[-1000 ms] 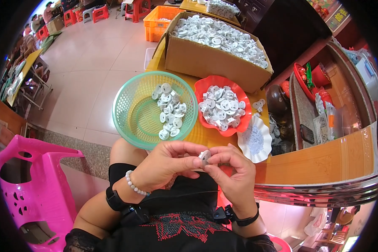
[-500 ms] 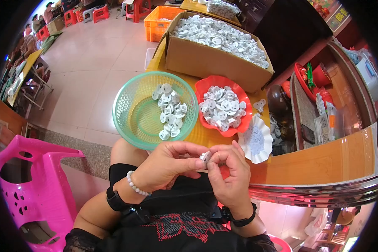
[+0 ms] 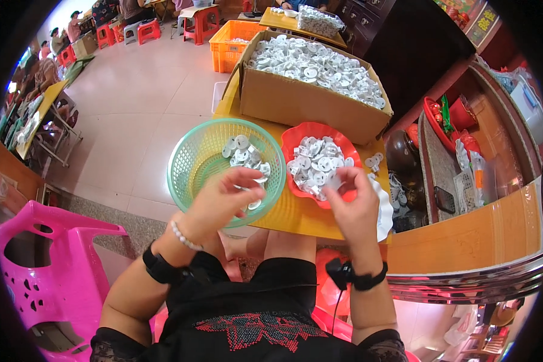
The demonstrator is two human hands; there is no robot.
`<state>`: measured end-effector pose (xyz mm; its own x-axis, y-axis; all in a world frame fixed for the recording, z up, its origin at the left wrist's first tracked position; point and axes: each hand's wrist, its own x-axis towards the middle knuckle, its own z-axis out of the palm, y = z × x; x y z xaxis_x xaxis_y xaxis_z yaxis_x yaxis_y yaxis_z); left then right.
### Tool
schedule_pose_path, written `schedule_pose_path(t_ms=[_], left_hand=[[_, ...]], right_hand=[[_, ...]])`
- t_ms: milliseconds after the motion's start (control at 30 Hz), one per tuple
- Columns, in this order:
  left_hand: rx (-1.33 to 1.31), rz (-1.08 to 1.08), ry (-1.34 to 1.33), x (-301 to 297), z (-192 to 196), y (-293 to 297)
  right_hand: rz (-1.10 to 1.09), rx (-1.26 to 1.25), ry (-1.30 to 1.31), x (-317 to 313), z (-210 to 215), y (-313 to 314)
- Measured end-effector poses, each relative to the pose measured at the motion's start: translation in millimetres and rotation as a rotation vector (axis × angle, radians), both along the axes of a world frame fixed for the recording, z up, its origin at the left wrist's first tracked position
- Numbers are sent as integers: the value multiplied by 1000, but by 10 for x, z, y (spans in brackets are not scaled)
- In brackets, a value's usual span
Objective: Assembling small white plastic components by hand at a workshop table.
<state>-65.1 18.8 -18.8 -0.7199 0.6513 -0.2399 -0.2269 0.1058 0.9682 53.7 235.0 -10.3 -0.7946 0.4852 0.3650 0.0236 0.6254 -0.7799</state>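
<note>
Nearest the body, both hands sit at the near edge of the yellow bench [image 3: 295, 217]: left hand [image 3: 223, 202] over the near rim of the green basket [image 3: 193, 166], fingers curled over white plastic parts [image 3: 242, 152] lying in it, grip hidden so can't tell if it holds one. Right hand [image 3: 353, 202] is at the near rim of the red tray [image 3: 292, 142], just right of the basket, fingertips pinching a white part [image 3: 335, 182] off its pile. Beyond the tray, a cardboard box [image 3: 301, 99] full of the same parts.

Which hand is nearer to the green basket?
Left. The left hand is over the front rim of the green basket, fingers reaching inside. The right hand is apart from it, at the front edge of the red dish.
</note>
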Motion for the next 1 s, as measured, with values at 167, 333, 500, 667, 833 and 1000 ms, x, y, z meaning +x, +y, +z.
schedule_pose_path(t_ms=[167,333,500,667,833,1000], left_hand=[[-364,-82,536,-502,-434,-74],[-658,-280,1021,-652,-577,21],[-796,-342,1069,-689,-608,151],[-811,-336,1076,-579,-566,120],[-672,-224,967,-659,-519,-14],[-139,-55,24,-409,-27,-111]], right_hand=[[-187,304,35,-273,-123,424],[-297,427,-57,-28,-196,743],[-369,306,-458,607,-573,1242],[-344,357,-708,899,-765,1168],[-378,366,-644,898,-978,1175],[-409,369,-529,885,-1119,1276]])
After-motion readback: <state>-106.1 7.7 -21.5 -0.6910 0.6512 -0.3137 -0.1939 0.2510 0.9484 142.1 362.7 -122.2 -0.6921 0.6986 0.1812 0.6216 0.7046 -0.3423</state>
